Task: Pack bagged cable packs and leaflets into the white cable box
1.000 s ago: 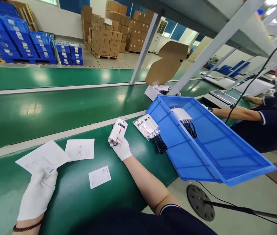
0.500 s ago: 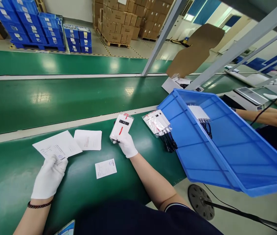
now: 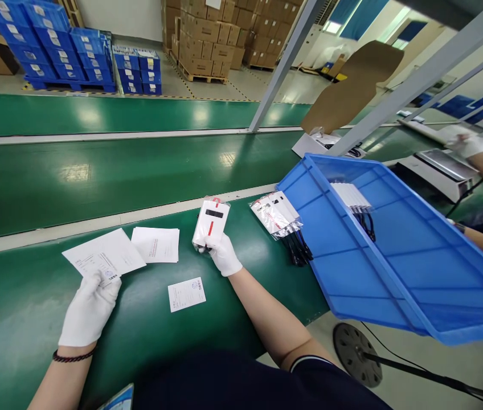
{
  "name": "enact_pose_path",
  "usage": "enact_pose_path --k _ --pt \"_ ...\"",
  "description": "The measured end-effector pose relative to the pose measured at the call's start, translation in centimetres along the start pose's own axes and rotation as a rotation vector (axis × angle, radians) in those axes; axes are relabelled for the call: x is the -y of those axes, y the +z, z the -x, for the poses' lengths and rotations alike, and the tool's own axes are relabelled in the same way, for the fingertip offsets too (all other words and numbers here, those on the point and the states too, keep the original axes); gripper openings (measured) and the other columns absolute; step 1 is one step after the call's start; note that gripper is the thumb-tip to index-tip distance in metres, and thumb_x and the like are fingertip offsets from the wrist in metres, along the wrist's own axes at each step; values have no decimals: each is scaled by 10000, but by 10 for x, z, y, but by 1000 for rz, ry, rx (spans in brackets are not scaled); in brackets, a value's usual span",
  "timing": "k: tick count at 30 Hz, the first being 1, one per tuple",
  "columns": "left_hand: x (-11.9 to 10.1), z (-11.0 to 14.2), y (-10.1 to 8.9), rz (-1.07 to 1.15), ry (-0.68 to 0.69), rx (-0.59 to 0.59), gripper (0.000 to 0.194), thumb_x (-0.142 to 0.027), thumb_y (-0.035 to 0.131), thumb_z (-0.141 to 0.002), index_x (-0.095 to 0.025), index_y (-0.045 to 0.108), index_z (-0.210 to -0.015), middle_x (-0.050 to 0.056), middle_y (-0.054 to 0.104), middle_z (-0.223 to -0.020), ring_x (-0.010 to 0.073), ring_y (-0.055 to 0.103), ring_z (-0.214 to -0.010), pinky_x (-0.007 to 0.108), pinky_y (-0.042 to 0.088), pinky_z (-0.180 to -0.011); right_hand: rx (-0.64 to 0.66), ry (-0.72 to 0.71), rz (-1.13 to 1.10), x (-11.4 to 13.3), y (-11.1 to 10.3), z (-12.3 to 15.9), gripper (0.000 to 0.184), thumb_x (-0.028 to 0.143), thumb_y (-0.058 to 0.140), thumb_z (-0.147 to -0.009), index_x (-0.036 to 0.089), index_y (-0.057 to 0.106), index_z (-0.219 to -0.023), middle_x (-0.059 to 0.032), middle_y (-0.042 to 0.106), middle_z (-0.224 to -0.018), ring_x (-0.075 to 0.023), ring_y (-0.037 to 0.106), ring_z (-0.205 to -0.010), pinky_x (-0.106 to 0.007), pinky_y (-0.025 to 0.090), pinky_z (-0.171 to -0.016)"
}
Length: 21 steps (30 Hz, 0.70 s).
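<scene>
My left hand (image 3: 90, 307), in a white glove, pinches a white printed card (image 3: 107, 253) by its near edge, above the green bench. Right behind it lies a stack of white cards (image 3: 156, 245). A single printed card (image 3: 187, 294) rests on the bench between my hands. My gloved right hand (image 3: 223, 256) grips a white boxed device in clear plastic (image 3: 211, 222), with a dark window and a red strip facing up. To its right, several similar bagged white packs (image 3: 276, 212) overlap, with black cables (image 3: 297, 247) at their near end.
A large blue bin (image 3: 352, 250) tilts at the right, holding white packs with cables (image 3: 350, 196). Behind it stand a grey post (image 3: 284, 68) and an open carton (image 3: 350, 85). A co-worker's gloved hand (image 3: 466, 142) is at far right, near a white device (image 3: 436, 171).
The device in my right hand has turned slightly, its face now more upright. My left hand keeps hold of the card. The co-worker's hand at far right has moved up.
</scene>
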<state>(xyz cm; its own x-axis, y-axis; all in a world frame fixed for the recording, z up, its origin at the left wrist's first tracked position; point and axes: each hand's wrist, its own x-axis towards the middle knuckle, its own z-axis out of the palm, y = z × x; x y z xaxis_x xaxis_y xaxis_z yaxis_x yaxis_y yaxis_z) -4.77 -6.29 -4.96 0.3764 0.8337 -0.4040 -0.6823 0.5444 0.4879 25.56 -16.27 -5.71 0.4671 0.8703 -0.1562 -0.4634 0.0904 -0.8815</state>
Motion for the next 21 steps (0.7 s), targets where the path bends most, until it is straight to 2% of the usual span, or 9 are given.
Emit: enact_pose_path --k 3,5,10,16,21 --pt "0 3 9 -41 5 -146 487 -80 254 -992 -276 553 -1324 3 692 -1226 126 672 -1079 226 564 -878 -6 -1 -8 0 1 0 408 398 817 -647 143 663 -926 -73 672 -772 -168 577 -604 -258 433 -482" --pt "0 4 15 -78 5 -188 476 -91 267 -993 -282 580 -1296 -6 684 -1242 123 669 -1084 223 569 -867 -4 12 -3 2 1 1 415 397 815 -644 143 660 -933 -71 674 -768 -158 566 -578 -260 434 -482" --pt "2 6 21 -179 22 -215 457 -96 298 -981 -277 609 -1263 -5 654 -1293 109 619 -1171 174 575 -824 6 39 14 7 4 3 440 412 811 -645 142 657 -956 -73 681 -770 -152 556 -559 -267 440 -487" --pt "3 8 20 -253 28 -204 450 -99 358 -952 -312 634 -1238 -10 624 -1331 154 539 -1280 211 589 -848 -2 47 -2 8 6 4 415 442 797 -681 130 670 -922 -78 673 -746 -162 575 -595 -267 454 -517" --pt "4 9 23 -320 55 -249 433 -97 400 -942 -321 641 -1224 -7 628 -1317 173 539 -1279 191 606 -762 -20 17 -45 6 5 1 436 448 806 -692 135 667 -962 -81 675 -789 -177 597 -640 -279 477 -545"
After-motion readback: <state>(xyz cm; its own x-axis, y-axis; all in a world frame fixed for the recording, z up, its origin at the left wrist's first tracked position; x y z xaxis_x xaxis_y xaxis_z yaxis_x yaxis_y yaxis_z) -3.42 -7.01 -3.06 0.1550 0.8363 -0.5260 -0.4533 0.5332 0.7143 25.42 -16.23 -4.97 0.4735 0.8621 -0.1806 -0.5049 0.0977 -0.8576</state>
